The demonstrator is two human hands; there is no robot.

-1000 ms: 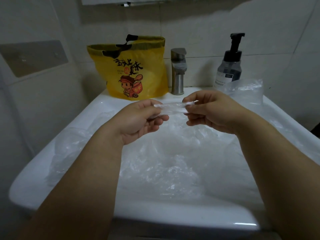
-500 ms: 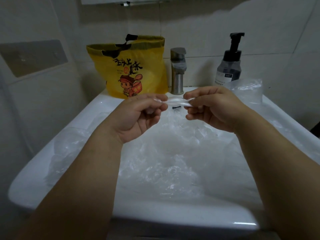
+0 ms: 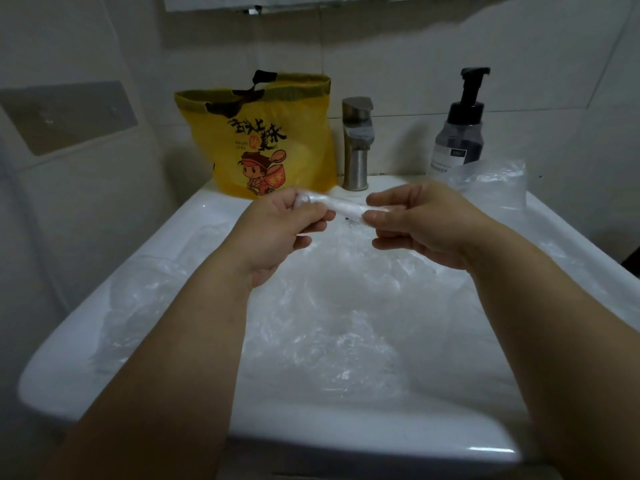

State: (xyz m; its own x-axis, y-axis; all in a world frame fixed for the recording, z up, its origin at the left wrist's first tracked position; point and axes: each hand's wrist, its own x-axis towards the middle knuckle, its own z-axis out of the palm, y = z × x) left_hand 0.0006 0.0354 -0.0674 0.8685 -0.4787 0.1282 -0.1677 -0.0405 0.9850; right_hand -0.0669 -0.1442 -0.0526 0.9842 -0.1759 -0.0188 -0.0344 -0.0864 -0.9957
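Both my hands are raised over a white sink (image 3: 114, 306) and hold one rolled strip of clear plastic (image 3: 343, 207) between them. My left hand (image 3: 280, 233) grips its left end with curled fingers. My right hand (image 3: 419, 226) pinches its right end between thumb and fingers. Crumpled clear plastic bags (image 3: 329, 317) fill the basin below the hands.
A yellow printed bag (image 3: 263, 140) stands at the back left of the sink rim. A steel faucet (image 3: 356, 143) is behind the hands, and a pump soap bottle (image 3: 459, 133) stands back right. More clear plastic (image 3: 491, 183) lies on the right rim. Tiled walls surround the sink.
Both hands have lifted a little toward the faucet. The plastic strip is rolled tighter, and my left hand has turned and curled further round its end.
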